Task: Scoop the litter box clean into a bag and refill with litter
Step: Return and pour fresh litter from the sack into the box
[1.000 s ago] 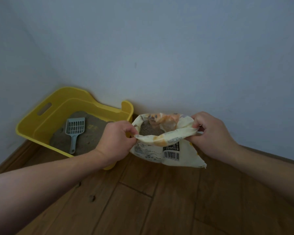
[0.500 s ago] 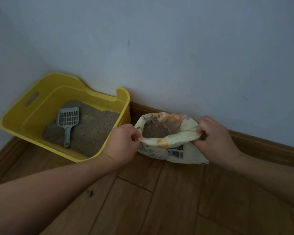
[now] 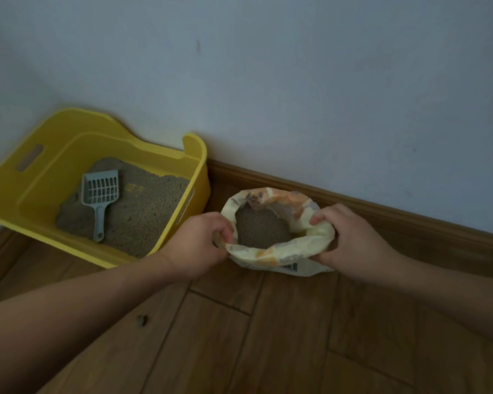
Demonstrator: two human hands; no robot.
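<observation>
Two pinches on one bag (image 3: 268,253)

L hand (image 3: 199,243) & R hand (image 3: 350,240) each pinch its rolled rim. It sits on floor (image 3: 239,336) just beside litter box (image 3: 54,155), scoop (image 3: 100,191) inside box. Tip: spread rim evenly, keep base flat.

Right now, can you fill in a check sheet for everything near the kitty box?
Surface: wooden floor.
Job's things: yellow litter box holds litter, with the grey scoop lying on it; the open bag stands beside it, litter inside.
Clutter: one dark speck on the floor.
Grippers: left hand and right hand each grip the bag's rim, fingers curled.
Cables: nothing seen.
Surroundings: pale wall, wooden baseboard.
</observation>
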